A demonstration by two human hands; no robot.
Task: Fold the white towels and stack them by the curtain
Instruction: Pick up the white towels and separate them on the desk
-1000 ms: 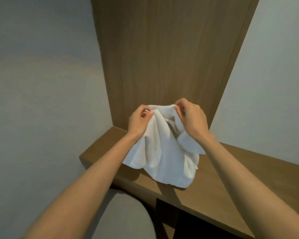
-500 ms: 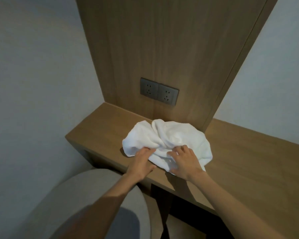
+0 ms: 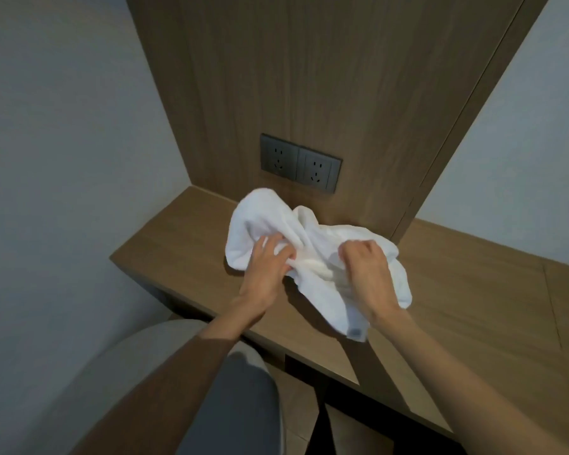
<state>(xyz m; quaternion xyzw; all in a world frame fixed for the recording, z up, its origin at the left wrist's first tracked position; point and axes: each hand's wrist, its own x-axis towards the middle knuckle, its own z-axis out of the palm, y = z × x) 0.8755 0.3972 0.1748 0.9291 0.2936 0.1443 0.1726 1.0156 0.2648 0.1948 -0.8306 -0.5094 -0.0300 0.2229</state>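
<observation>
Left hand (image 3: 266, 268), right hand (image 3: 369, 272): each tight around crumpled white towel (image 3: 263, 211) underneath, on desk (image 3: 178, 247).

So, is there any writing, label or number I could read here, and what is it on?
None can be read.
The small grey tag at the corner of the crumpled white towel: too blurred to read.
The two dark grey wall sockets: no lettering shows.

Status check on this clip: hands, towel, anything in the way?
Left hand and right hand both grip the white towel. Towel crumpled on the wooden desk, unfolded. Nothing blocking; no curtain in view.
</observation>
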